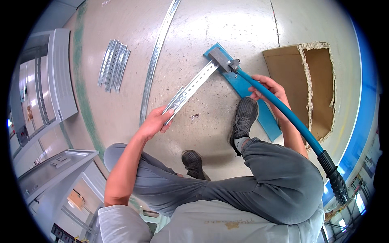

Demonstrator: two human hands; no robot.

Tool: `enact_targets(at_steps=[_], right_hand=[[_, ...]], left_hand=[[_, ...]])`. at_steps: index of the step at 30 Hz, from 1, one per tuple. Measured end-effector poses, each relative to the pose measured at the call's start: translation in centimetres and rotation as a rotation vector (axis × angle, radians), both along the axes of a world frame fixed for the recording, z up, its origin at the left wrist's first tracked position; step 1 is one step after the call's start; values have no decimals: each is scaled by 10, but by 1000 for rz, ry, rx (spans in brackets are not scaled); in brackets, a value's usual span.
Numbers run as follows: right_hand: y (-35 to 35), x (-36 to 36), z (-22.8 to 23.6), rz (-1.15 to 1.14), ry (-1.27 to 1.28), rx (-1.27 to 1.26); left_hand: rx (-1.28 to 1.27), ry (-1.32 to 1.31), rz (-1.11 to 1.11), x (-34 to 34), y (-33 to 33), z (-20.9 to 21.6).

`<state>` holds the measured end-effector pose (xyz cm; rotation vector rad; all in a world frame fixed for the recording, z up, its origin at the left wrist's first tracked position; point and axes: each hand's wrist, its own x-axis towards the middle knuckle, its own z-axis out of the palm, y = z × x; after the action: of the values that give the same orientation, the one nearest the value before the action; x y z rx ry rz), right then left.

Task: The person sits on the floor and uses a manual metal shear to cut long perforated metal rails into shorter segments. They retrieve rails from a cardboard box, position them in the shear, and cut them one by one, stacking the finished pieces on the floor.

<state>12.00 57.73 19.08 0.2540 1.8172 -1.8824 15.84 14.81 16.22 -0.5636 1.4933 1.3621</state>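
My left hand [157, 122] is closed on the near end of a slotted metal mounting rail [198, 81]. A shorter strip of rail [173, 99] lies along its left side near my fingers. The far end of the slotted rail meets the grey head [219, 58] of a rail cutter, which stands on a blue base plate [267, 119] on the floor. A long blue lever [289, 114] with a black grip runs from the head toward my right side. My right hand [270, 92] has its fingers curled round the lever's lower part, partly hidden behind it.
Several short cut rails [114, 65] lie side by side at the left. One long rail [156, 52] stretches across the floor. An opened cardboard box [287, 77] stands right of the cutter. Grey metal cabinets [63, 77] line the left. My shoe [245, 117] is beside the blue base.
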Motion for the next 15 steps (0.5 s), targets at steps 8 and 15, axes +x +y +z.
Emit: enact_targets(at_steps=[8, 15], right_hand=[[1, 0, 6, -4, 24, 46], [10, 4, 10, 16, 97, 10]], left_hand=[[65, -41, 34, 2, 5, -6], [63, -49, 42, 4, 3, -9]])
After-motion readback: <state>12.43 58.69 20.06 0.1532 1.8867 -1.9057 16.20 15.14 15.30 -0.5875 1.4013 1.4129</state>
